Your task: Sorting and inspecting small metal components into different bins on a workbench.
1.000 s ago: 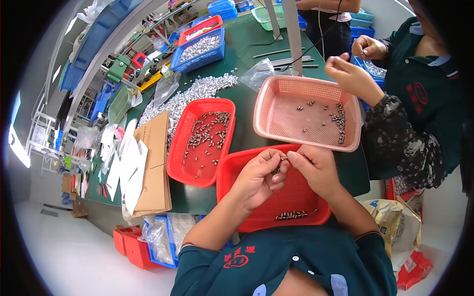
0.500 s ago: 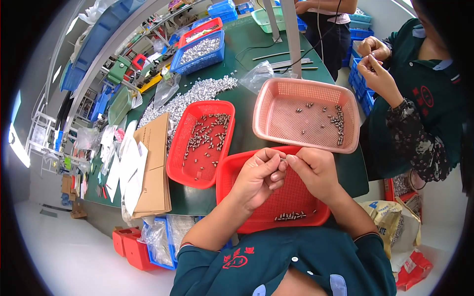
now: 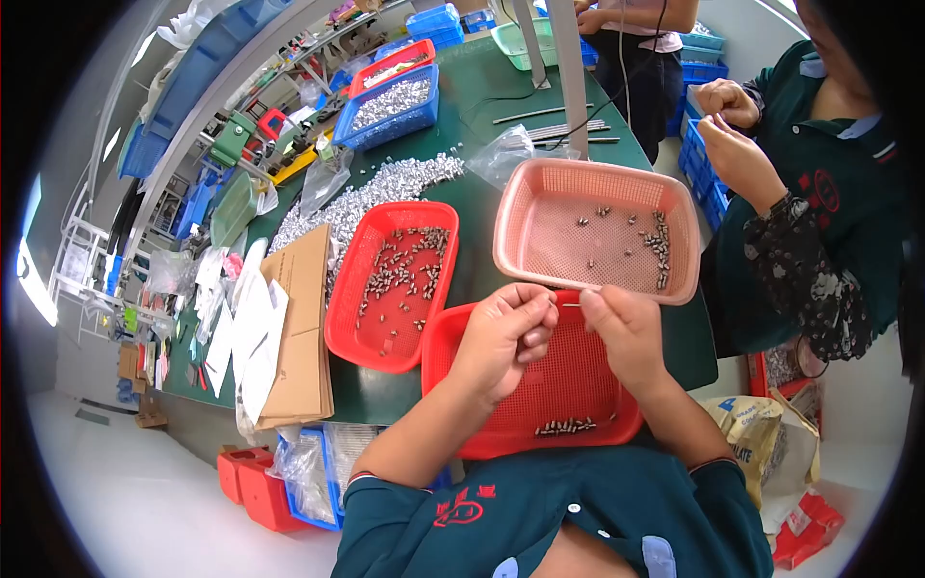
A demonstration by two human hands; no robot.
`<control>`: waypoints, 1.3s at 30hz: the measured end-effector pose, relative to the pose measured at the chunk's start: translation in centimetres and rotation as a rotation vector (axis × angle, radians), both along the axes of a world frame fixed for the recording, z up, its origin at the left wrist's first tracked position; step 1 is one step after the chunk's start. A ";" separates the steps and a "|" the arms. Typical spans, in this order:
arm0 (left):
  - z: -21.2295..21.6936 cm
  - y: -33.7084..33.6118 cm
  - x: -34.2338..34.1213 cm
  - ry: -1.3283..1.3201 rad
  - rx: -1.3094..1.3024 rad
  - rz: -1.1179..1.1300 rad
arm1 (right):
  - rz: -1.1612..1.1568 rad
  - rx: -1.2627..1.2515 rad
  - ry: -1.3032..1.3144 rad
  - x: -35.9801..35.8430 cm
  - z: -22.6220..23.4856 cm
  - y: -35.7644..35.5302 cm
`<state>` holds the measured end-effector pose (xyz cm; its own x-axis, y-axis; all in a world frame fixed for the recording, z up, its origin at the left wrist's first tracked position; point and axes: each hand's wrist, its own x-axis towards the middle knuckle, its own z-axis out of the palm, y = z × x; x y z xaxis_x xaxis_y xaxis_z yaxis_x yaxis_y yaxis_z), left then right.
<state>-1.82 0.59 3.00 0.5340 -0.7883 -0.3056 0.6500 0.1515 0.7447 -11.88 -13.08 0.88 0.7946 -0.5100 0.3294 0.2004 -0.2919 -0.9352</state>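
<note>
Above the near red basket (image 3: 540,424), my left hand (image 3: 506,337) is closed in a pinch; anything at its fingertips is too small to make out. Facing it, my right hand (image 3: 626,332) pinches a thin pale pin (image 3: 572,305) that points toward the left fingertips. A small gap separates the two hands. Short metal fittings (image 3: 566,426) lie in a cluster at the near side of the basket under my hands.
A second red basket (image 3: 390,352) and a pink basket (image 3: 515,250) hold scattered metal fittings. Flat cardboard (image 3: 299,337) lies at left, beyond it a heap of silvery parts (image 3: 385,183). At right, a co-worker's hands (image 3: 737,135) are raised together.
My hands have drawn slightly apart, so the thin pin at my right fingertips now shows in the gap. The co-worker's hands have shifted a little.
</note>
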 end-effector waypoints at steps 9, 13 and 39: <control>1.1 -3.9 2.9 0.029 0.089 0.080 | 0.012 0.291 0.013 -0.6 0.0 -0.5; 0.3 -3.1 3.1 -0.004 0.054 0.016 | 0.023 0.263 0.003 -0.5 0.0 -0.4; -1.0 0.1 0.8 0.062 -0.100 -0.131 | 0.118 -0.022 -0.032 0.2 1.1 0.3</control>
